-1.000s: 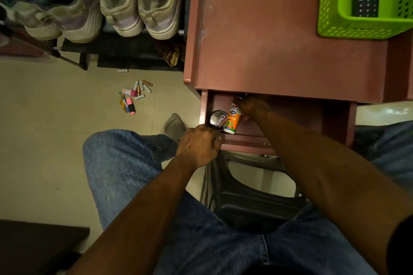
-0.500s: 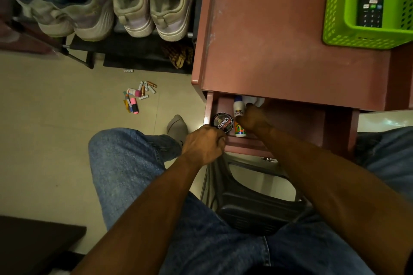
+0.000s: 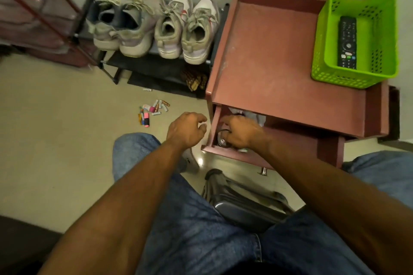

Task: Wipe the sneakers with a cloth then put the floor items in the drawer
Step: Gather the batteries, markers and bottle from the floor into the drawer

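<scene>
My right hand (image 3: 240,133) was down in the open drawer (image 3: 263,154), fingers curled among its contents, likely after the cloth (image 3: 257,116); whether it held anything I couldn't tell. My left hand (image 3: 186,129) hovered loosely curled, empty. The sneakers (image 3: 156,29) waited on the rack (image 3: 156,67), batteries and markers (image 3: 152,110) on the floor (image 3: 55,129).

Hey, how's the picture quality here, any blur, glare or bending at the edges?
Head view: dim, warm indoor light; motion blur smears the red rack at upper left and the frame edges; wide-angle bending curves the cabinet edges; a small glare spot sits on the floor by the drawer; inside the drawer is shadowed, partly hidden by the right hand.
</scene>
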